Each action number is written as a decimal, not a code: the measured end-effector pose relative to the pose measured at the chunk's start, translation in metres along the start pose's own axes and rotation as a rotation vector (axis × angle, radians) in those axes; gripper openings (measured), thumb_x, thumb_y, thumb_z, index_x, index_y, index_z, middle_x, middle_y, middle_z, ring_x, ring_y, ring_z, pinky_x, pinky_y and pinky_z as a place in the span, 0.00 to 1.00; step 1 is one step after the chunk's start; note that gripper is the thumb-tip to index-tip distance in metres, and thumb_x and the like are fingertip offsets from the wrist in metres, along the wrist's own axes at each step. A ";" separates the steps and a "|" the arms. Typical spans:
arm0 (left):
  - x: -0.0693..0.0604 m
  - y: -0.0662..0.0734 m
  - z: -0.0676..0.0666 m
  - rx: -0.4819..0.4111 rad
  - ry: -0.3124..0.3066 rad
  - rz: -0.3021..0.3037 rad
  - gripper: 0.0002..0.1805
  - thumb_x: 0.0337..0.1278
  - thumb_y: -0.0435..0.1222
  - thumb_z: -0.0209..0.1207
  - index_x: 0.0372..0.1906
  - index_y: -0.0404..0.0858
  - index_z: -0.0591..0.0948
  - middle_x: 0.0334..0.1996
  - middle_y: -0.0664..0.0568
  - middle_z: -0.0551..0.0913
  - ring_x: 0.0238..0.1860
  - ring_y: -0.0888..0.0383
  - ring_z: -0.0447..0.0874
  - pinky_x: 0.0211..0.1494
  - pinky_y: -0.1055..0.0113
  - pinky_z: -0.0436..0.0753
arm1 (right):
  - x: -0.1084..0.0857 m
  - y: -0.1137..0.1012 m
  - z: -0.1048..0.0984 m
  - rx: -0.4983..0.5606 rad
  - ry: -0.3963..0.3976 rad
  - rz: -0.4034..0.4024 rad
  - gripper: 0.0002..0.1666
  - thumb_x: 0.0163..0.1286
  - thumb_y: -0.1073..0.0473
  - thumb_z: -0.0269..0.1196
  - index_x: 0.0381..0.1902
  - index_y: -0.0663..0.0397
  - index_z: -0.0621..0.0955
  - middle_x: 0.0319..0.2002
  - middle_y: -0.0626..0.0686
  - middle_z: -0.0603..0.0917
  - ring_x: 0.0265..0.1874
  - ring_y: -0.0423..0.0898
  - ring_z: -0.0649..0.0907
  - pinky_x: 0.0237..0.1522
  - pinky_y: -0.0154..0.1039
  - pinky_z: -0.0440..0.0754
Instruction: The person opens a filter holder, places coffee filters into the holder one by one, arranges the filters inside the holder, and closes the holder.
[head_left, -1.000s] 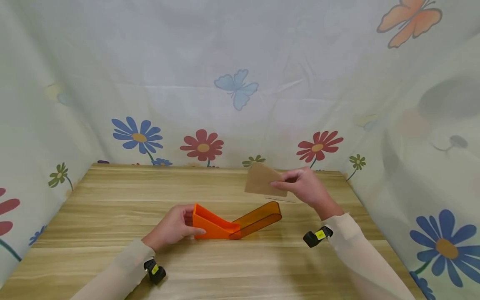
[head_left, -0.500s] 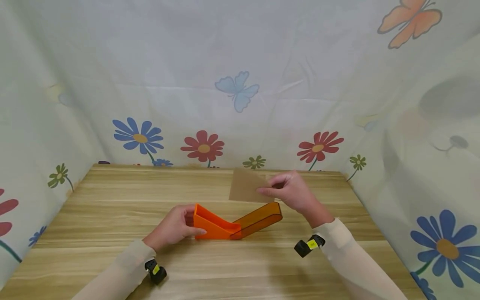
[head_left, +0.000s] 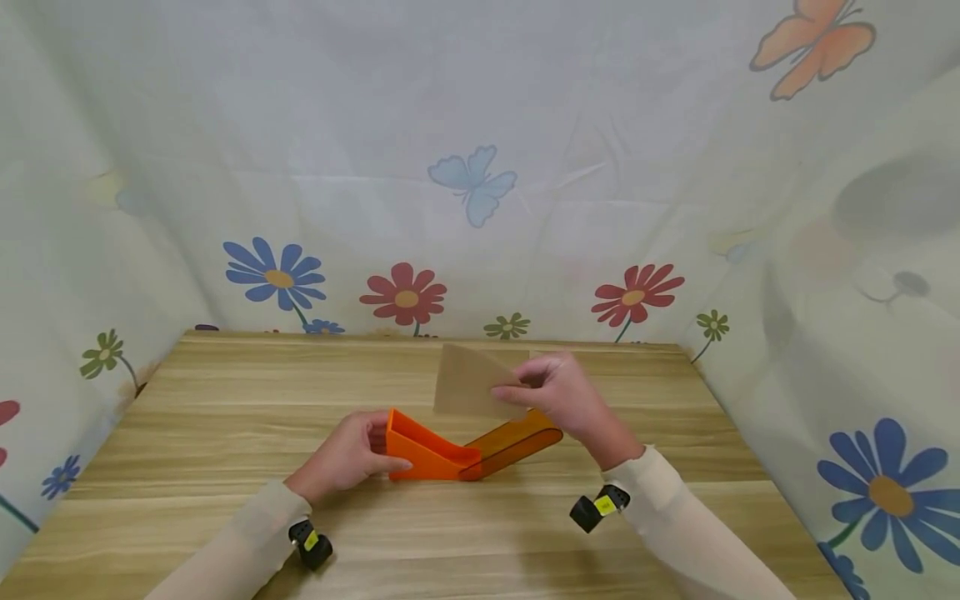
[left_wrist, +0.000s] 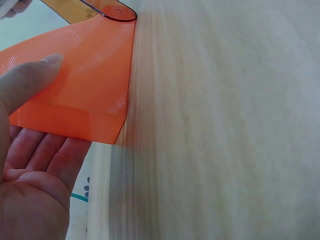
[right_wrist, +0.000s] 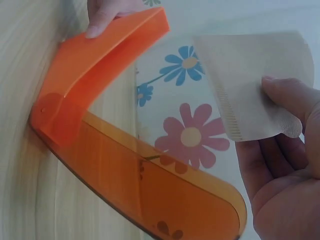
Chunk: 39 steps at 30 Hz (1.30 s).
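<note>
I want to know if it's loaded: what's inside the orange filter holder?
Inside the orange filter holder, only its inner walls show; in the head view, the near wall hides the bottom.

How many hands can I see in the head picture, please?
2: the left hand grips the orange container, and the right hand pinches the brown paper.

This is a small closed-in booth, set up for filming around one table. A creased, whitish sheet (head_left: 337, 125) makes the back wall and both side walls. Printed on it are big blue flowers with yellow middles (head_left: 280, 278), red flowers with yellow middles (head_left: 406, 298), a pale blue butterfly (head_left: 474, 185) and an orange butterfly (head_left: 816, 46). Inside is a light brown wood-grain table (head_left: 450, 537). Small black cameras with yellow labels (head_left: 318, 552) sit by the cream sleeves (head_left: 663, 500). I can't tell if it's in a home or an office.
</note>
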<state>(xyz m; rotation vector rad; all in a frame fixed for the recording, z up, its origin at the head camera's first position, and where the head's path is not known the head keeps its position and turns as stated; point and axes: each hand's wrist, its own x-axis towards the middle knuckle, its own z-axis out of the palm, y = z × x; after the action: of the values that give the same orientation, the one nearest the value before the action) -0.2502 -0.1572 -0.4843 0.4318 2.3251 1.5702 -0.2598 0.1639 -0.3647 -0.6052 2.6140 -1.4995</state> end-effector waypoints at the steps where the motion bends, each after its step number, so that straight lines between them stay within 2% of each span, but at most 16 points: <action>1: 0.000 0.000 0.000 0.002 0.002 -0.001 0.27 0.47 0.45 0.78 0.55 0.48 0.84 0.50 0.55 0.89 0.48 0.55 0.88 0.58 0.56 0.87 | 0.000 -0.001 0.002 0.000 -0.003 0.002 0.09 0.61 0.53 0.76 0.37 0.49 0.92 0.35 0.51 0.90 0.30 0.47 0.84 0.32 0.35 0.85; 7: 0.000 0.001 -0.001 0.014 0.007 -0.001 0.27 0.48 0.44 0.78 0.55 0.47 0.84 0.50 0.54 0.89 0.48 0.55 0.88 0.57 0.58 0.88 | 0.003 -0.003 0.011 -0.024 -0.019 0.022 0.09 0.61 0.52 0.77 0.37 0.47 0.92 0.35 0.49 0.90 0.30 0.47 0.85 0.33 0.40 0.87; 12: -0.001 0.001 -0.001 0.016 0.009 -0.010 0.27 0.48 0.44 0.78 0.55 0.48 0.84 0.50 0.55 0.89 0.48 0.55 0.88 0.58 0.57 0.87 | 0.004 -0.005 0.018 -0.104 -0.026 0.008 0.07 0.60 0.50 0.77 0.34 0.43 0.92 0.30 0.45 0.90 0.27 0.44 0.84 0.29 0.37 0.85; 17: 0.000 0.003 -0.001 0.010 0.007 -0.012 0.27 0.49 0.42 0.78 0.56 0.47 0.84 0.50 0.54 0.89 0.49 0.55 0.88 0.59 0.55 0.87 | 0.006 -0.009 0.026 -0.122 -0.067 -0.030 0.05 0.62 0.54 0.76 0.35 0.46 0.93 0.31 0.46 0.91 0.27 0.43 0.83 0.29 0.35 0.84; 27: 0.001 0.002 -0.002 0.006 0.000 -0.005 0.28 0.49 0.42 0.78 0.56 0.44 0.83 0.50 0.52 0.89 0.48 0.54 0.88 0.57 0.57 0.87 | 0.009 -0.017 0.036 -0.198 -0.118 -0.007 0.04 0.60 0.57 0.77 0.34 0.47 0.93 0.32 0.45 0.92 0.28 0.39 0.84 0.34 0.33 0.86; 35: 0.001 0.000 -0.001 0.023 -0.002 0.008 0.28 0.48 0.43 0.78 0.57 0.45 0.83 0.50 0.52 0.89 0.47 0.55 0.88 0.57 0.58 0.87 | 0.014 -0.019 0.047 -0.311 -0.178 -0.047 0.02 0.61 0.57 0.76 0.33 0.47 0.93 0.30 0.43 0.91 0.27 0.35 0.81 0.31 0.30 0.82; 39: 0.001 0.000 -0.001 0.026 -0.003 0.008 0.26 0.48 0.43 0.78 0.54 0.44 0.83 0.49 0.52 0.89 0.47 0.55 0.88 0.57 0.58 0.87 | 0.014 -0.020 0.052 -0.350 -0.186 -0.047 0.01 0.61 0.59 0.76 0.30 0.48 0.92 0.29 0.42 0.90 0.25 0.37 0.80 0.27 0.30 0.80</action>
<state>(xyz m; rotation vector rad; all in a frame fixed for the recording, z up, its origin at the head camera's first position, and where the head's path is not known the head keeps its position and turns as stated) -0.2512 -0.1577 -0.4838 0.4494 2.3465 1.5438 -0.2540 0.1069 -0.3733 -0.7953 2.7447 -0.9430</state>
